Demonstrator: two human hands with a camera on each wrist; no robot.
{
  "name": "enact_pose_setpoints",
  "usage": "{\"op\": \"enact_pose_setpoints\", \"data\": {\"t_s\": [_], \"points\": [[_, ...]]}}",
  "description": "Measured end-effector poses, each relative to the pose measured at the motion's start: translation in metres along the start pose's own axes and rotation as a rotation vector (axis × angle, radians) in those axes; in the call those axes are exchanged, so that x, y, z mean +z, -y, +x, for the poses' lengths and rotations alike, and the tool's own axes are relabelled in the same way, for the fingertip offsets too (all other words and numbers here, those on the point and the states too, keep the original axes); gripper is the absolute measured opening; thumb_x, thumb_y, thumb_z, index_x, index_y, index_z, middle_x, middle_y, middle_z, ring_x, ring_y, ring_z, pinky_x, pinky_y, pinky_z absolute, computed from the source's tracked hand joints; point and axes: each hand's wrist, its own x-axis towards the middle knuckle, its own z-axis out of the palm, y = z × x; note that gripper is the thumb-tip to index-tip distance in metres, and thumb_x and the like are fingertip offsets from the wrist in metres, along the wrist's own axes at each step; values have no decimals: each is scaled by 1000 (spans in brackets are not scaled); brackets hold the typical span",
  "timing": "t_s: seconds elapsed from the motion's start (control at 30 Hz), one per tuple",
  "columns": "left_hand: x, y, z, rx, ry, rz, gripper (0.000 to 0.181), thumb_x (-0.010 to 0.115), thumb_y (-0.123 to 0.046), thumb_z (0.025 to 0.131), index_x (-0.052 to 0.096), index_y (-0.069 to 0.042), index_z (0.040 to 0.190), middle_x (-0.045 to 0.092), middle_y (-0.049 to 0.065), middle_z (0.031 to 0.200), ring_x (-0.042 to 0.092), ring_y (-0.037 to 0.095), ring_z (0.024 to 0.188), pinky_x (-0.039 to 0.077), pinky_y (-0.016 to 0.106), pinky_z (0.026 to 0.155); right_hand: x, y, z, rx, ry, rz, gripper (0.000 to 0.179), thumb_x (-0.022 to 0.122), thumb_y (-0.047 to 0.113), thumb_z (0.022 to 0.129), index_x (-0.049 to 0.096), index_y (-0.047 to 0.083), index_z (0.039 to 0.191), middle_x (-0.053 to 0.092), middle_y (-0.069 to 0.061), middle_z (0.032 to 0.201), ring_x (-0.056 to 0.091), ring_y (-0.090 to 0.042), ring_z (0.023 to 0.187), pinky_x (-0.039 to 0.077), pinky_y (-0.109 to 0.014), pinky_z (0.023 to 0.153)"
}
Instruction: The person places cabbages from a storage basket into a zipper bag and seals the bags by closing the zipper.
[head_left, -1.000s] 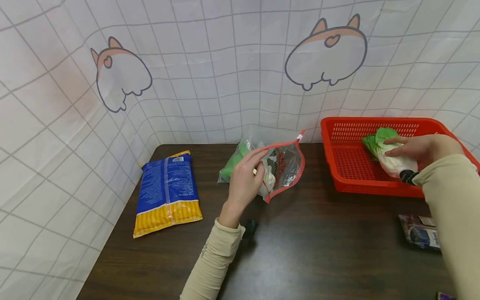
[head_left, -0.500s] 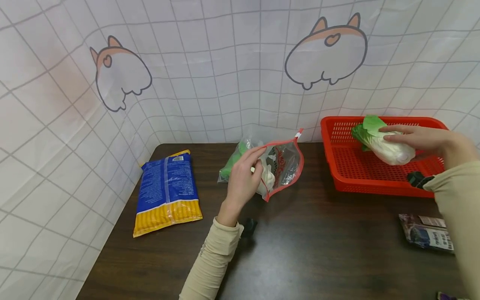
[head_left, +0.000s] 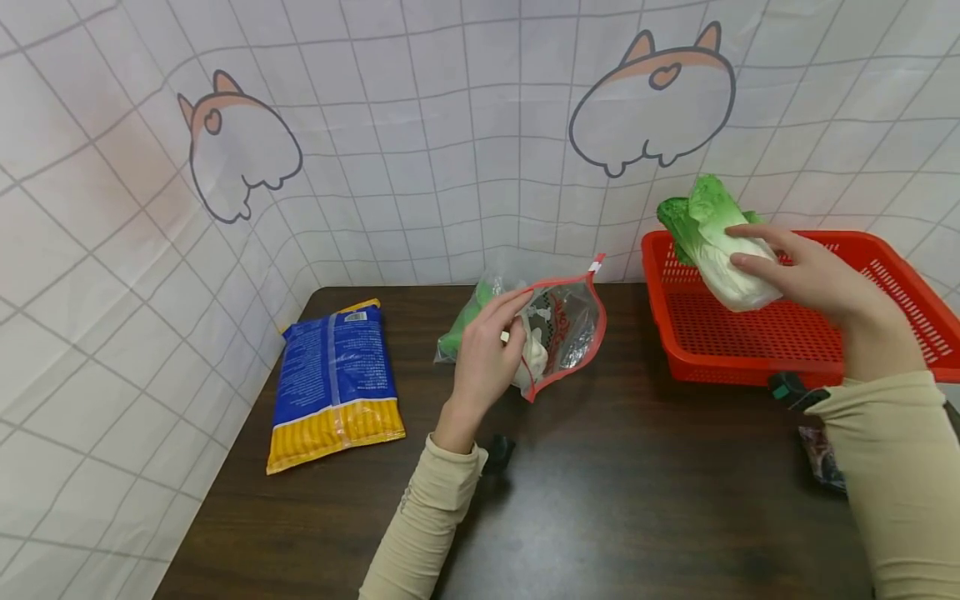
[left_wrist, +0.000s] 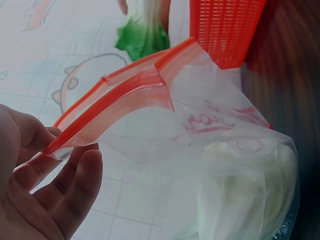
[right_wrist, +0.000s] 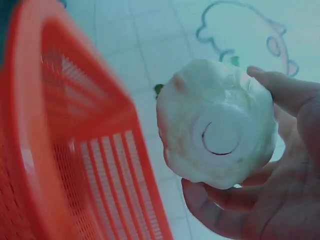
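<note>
My right hand [head_left: 810, 271] grips a napa cabbage [head_left: 731, 258] by its white part, above the left side of the red basket [head_left: 678, 367]; the leafy end points up and left. In the right wrist view the round base of the cabbage [right_wrist: 220, 130] faces the camera, with fingers and thumb around it. With its fingertips, my left hand [head_left: 487, 354] pinches the red zip edge of a clear zip bag [head_left: 577, 329], whose mouth gapes to the right. Inside the bag [left_wrist: 150, 125], another pale cabbage [left_wrist: 245, 190] shows through the plastic in the left wrist view.
A blue and yellow packet [head_left: 333, 387] lies on the dark table [head_left: 637, 500] at the left. At the right, a dark printed package [head_left: 821, 458] is partly hidden by the right sleeve. A patterned white cloth [head_left: 450, 167] stands behind the table.
My right hand has lifted the napa cabbage up from within the red basket and carried it left. The left hand and the zip bag have stayed nearly still.
</note>
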Motion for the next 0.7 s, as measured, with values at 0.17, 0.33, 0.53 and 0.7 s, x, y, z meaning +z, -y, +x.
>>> {"op": "enact_pose_setpoints", "data": {"t_s": [0.17, 0.33, 0.53, 0.7], "points": [[0, 0, 0, -1, -5, 4, 35, 51, 1, 95, 66, -2, 126, 63, 8, 128, 63, 14, 80, 44, 24, 58, 31, 9, -16, -69, -154, 60, 59, 53, 39, 100, 35, 19, 152, 40, -23, 136, 43, -31, 104, 41, -19, 68], [-1, 1, 0, -11, -7, 4, 36, 51, 1, 95, 66, -4, 127, 62, 7, 128, 63, 14, 80, 44, 24, 58, 53, 15, -30, -101, -211, 157, 56, 55, 34, 99, 37, 27, 152, 39, -19, 142, 49, -33, 108, 43, -15, 67], [-2, 0, 0, -16, -5, 4, 37, 51, 1, 95, 65, -6, 128, 62, 7, 128, 63, 13, 79, 46, 25, 60, 64, 25, -47, -186, -203, 269, 53, 56, 21, 100, 38, 26, 150, 40, -7, 137, 51, -13, 102, 47, -15, 72], [-2, -1, 1, -4, 1, -6, 37, 52, 1, 94, 65, -4, 128, 63, 8, 128, 63, 14, 79, 51, 30, 62, 74, 25, -57, -383, -161, 360, 55, 54, -1, 97, 40, 13, 147, 50, -3, 119, 58, -13, 95, 49, -18, 72]]}}
